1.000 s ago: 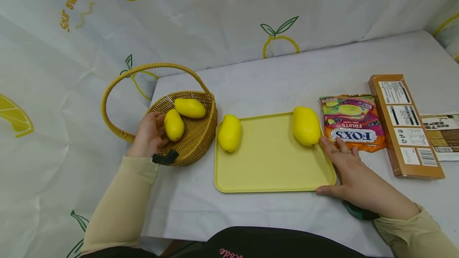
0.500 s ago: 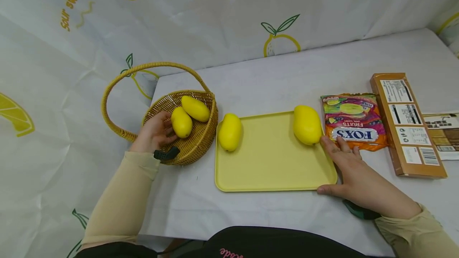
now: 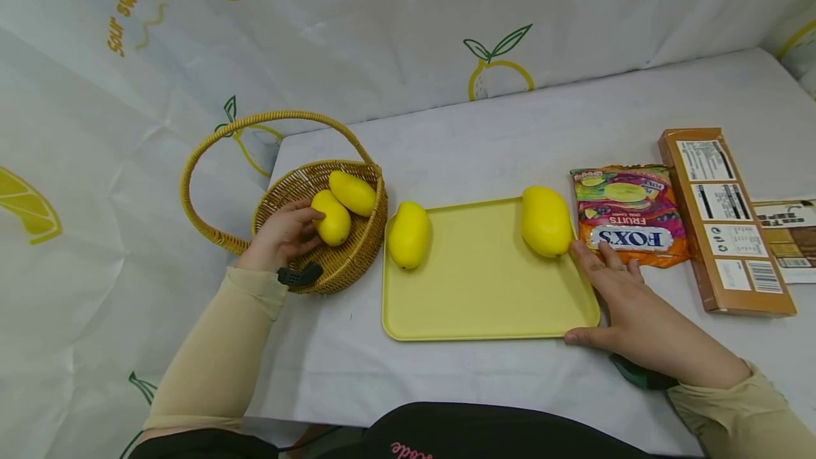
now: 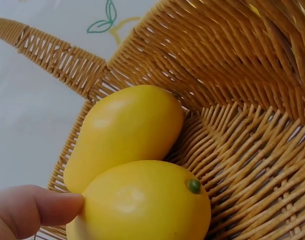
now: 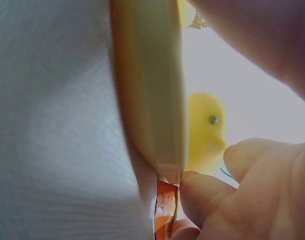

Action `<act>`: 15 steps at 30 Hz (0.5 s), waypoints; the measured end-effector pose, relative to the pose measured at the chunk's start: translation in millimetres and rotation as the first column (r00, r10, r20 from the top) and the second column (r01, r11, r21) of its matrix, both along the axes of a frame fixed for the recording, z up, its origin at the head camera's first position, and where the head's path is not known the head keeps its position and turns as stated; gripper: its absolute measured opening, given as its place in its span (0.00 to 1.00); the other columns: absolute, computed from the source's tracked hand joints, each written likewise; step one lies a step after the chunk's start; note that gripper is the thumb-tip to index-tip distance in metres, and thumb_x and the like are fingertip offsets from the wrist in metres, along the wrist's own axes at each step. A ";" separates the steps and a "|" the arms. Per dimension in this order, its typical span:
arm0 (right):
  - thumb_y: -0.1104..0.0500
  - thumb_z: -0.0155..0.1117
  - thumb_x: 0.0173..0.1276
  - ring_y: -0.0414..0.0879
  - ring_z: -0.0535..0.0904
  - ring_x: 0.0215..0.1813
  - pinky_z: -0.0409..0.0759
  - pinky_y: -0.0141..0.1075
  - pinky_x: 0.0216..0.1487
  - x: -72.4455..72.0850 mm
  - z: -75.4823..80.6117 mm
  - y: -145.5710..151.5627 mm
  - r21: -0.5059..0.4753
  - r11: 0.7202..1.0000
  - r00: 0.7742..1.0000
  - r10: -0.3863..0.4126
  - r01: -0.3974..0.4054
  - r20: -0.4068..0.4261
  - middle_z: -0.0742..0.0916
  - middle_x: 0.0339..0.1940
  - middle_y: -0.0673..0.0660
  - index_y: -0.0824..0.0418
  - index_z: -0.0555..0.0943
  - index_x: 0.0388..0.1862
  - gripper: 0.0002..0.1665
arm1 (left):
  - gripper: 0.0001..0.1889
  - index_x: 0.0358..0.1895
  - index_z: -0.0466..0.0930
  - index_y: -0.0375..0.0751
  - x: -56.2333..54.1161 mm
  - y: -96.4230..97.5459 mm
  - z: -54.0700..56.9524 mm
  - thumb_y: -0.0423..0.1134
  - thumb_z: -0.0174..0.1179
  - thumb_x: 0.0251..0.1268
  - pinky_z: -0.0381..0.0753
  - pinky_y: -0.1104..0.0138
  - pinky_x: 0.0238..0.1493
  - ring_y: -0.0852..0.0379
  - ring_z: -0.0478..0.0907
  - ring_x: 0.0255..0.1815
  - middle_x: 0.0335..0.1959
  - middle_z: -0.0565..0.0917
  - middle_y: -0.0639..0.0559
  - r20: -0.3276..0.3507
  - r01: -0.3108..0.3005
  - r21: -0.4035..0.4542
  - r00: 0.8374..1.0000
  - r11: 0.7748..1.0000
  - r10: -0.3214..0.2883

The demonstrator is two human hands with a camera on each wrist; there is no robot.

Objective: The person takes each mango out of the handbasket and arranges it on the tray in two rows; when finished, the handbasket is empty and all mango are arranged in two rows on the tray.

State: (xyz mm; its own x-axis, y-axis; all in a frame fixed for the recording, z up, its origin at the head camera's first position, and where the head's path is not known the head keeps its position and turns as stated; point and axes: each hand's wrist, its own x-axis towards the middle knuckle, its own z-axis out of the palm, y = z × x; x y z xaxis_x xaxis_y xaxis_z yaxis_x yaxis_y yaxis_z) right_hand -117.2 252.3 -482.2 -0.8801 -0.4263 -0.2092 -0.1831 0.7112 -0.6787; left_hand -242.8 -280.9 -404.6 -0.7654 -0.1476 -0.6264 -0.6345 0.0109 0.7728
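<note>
At the right edge of the tray (image 3: 484, 296) I see the right hand (image 3: 627, 314) lying with its fingers spread wide, touching the rim but gripping nothing. Off to the side, the left hand (image 3: 277, 236) is down inside the basket (image 3: 361, 257); its thumb touches the near fruit (image 3: 334, 222). From my cameras I cannot tell whether the other fingers have closed under it for a hold. Just beyond and touching that one, the far fruit (image 3: 353, 193) rests by the basket wall.

By my count the yellow fruit is split evenly: those two in the basket, and on the tray a left fruit (image 3: 409, 236) and a right fruit (image 3: 546, 222), each at a far corner. I would judge the work midway, with neither basket fruit lifted out.

Past the right fingertips lie a candy bag (image 3: 627, 207), then a brown box (image 3: 727, 222) and a packet (image 3: 790, 232), apparently untouched. Farthest off hangs the lemon-print cloth (image 3: 382, 34).
</note>
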 end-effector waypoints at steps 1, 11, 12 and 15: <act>0.35 0.86 0.59 0.79 0.32 0.90 0.21 0.71 0.84 -0.3 -0.2 0.3 0.001 1.000 1.000 0.000 0.000 -0.001 0.52 0.91 0.76 0.55 0.39 0.95 0.83 | 0.40 0.90 0.52 0.50 0.4 0.7 0.1 0.35 0.60 0.82 0.79 0.62 0.64 0.60 0.74 0.57 0.65 0.72 0.57 -0.011 0.010 -0.022 1.000 1.000 -0.010; 0.34 0.86 0.59 0.78 0.33 0.90 0.21 0.71 0.84 -1.0 -0.9 0.7 -0.002 1.000 1.000 -0.008 0.008 0.005 0.52 0.91 0.76 0.55 0.40 0.95 0.83 | 0.41 0.88 0.56 0.51 9.8 4.7 7.4 0.38 0.65 0.77 0.84 0.64 0.59 0.54 0.75 0.63 0.78 0.64 0.48 -0.163 -0.015 -0.235 0.986 0.972 -0.024; 0.34 0.86 0.59 0.79 0.33 0.90 0.22 0.71 0.84 -1.0 -0.8 0.6 -0.002 1.000 1.000 -0.009 0.009 0.005 0.52 0.91 0.76 0.55 0.40 0.95 0.83 | 0.41 0.88 0.57 0.51 11.8 4.4 9.2 0.38 0.66 0.77 0.84 0.64 0.58 0.54 0.75 0.62 0.77 0.65 0.48 -0.180 -0.022 -0.247 0.983 0.969 -0.024; 0.34 0.86 0.59 0.79 0.33 0.90 0.21 0.71 0.84 -0.8 -0.4 0.3 0.000 1.000 1.000 -0.010 0.010 0.010 0.52 0.91 0.76 0.55 0.40 0.95 0.83 | 0.40 0.87 0.57 0.51 18.7 4.4 16.2 0.37 0.66 0.77 0.83 0.63 0.60 0.54 0.74 0.62 0.77 0.63 0.48 -0.242 -0.043 -0.283 0.970 0.958 -0.028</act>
